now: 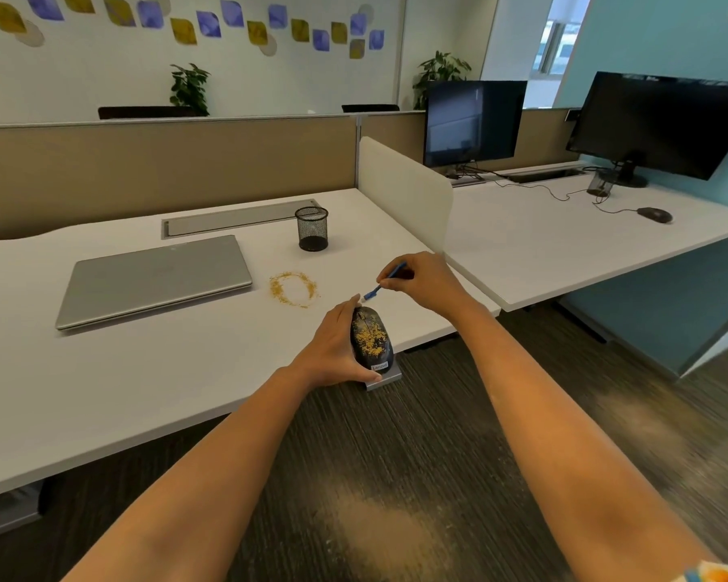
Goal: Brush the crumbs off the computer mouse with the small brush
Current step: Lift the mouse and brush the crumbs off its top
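Note:
A black computer mouse [370, 336], its top strewn with yellow crumbs, is held at the white desk's front edge by my left hand [333, 348], which grips its left side. My right hand [421, 283] pinches a small blue brush [385, 281] by the handle. The brush tip points down-left and hovers just beyond the mouse's front end, apart from it. A ring of yellow crumbs [294, 288] lies on the desk [144, 371] to the left of the brush.
A closed grey laptop [154, 279] lies on the left. A black mesh pen cup [312, 228] stands behind the crumb ring. A white divider panel [404, 191] stands to the right. The neighbouring desk holds two monitors and another mouse [654, 215].

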### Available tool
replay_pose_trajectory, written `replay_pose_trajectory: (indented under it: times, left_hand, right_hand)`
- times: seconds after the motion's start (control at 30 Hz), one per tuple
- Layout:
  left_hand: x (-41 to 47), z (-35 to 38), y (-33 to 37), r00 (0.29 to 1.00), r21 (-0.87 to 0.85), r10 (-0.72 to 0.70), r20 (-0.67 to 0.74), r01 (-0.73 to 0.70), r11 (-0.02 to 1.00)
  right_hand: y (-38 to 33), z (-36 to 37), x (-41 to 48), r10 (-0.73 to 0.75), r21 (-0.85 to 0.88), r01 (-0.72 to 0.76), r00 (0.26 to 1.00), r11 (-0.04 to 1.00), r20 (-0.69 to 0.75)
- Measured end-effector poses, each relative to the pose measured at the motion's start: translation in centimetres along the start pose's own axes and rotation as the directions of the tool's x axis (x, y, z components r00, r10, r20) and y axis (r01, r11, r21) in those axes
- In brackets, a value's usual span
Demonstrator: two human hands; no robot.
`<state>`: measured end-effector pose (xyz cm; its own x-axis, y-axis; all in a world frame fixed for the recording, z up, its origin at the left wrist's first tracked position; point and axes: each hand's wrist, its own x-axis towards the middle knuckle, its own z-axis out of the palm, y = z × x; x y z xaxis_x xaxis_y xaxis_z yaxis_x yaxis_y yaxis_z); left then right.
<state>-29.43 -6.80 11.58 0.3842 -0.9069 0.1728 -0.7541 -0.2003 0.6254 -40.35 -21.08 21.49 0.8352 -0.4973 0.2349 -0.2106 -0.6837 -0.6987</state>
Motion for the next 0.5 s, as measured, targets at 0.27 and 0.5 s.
replay_pose_trajectory:
  times: [0.27, 0.5]
  left_hand:
    - [-0.1, -0.4, -0.2, 1.0, -0.025, -0.019, 0.012, 0.019, 0.999]
    - [0.0, -0.3, 0.0, 1.0, -0.036, -0.023, 0.011, 0.024, 0.999]
  right_hand:
    - [-1.0, 0.1, 0.2, -0.02, -0.054, 0.028, 0.991, 0.998, 0.133]
    - [-1.4, 0.9, 0.1, -0.037, -0.056, 0.043, 0.993, 0.997, 0.113]
